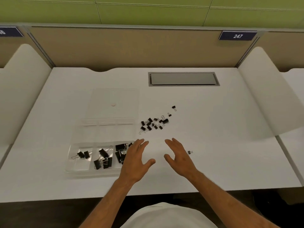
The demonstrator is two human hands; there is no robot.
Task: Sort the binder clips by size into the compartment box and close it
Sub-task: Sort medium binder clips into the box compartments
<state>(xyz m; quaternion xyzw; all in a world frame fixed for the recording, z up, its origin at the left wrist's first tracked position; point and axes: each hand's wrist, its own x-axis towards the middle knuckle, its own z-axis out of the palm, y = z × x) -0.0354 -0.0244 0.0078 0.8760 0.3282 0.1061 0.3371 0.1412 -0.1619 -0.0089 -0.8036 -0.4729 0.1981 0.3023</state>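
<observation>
Both hands, left hand (136, 159) and right hand (178, 156), are hovering empty, fingers relaxed, near small black binder clips (153, 124) lying beside the clear plastic compartment box (79, 169); similar sizes are perhaps risking mis-sorting.

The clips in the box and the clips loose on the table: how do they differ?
The clips in the box look mostly larger; the loose clips are mostly small. The boxed ones lie in separate compartments of the near row; the loose ones form one mixed heap right of the box, with three strays apart. All are black with wire handles. Neither of the hands holds one.
</observation>
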